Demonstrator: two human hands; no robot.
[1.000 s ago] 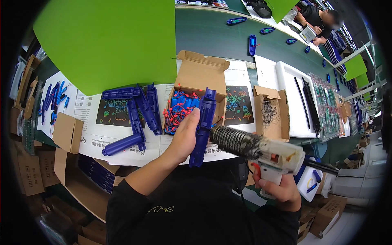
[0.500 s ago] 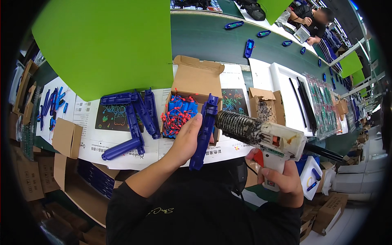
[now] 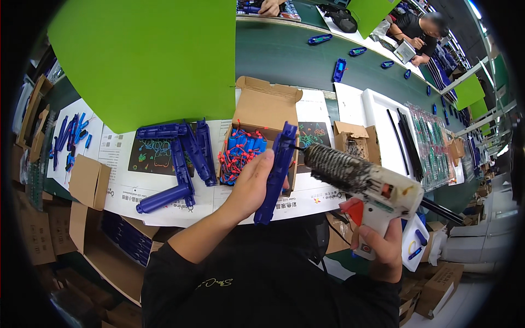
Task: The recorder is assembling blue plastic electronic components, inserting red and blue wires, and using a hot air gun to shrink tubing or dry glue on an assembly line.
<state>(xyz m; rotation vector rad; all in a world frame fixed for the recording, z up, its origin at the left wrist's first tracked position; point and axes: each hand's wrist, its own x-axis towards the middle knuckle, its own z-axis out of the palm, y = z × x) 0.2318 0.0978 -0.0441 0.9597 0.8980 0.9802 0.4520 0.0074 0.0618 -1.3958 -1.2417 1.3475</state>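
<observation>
My right hand (image 3: 385,249) is closed round the handle of a white glue gun (image 3: 402,191), a finger at its red trigger (image 3: 355,212). My left hand (image 3: 251,187) grips a blue casing (image 3: 278,175), tilted above the near edge of the bench (image 3: 65,90); the gun's dark nozzle (image 3: 334,168) points at the casing's upper part, though I cannot tell whether they touch. Behind the casing, an open box (image 3: 267,106) contains blue batteries (image 3: 249,143) with red-tipped wires. Left of it, further casings (image 3: 181,167) lie on white paper (image 3: 123,188). Toward the bench's right end, a white tray (image 3: 377,109) carries black rods (image 3: 410,142). Past the bench's far edge runs a green belt (image 3: 279,52); across it works another person (image 3: 406,30).
</observation>
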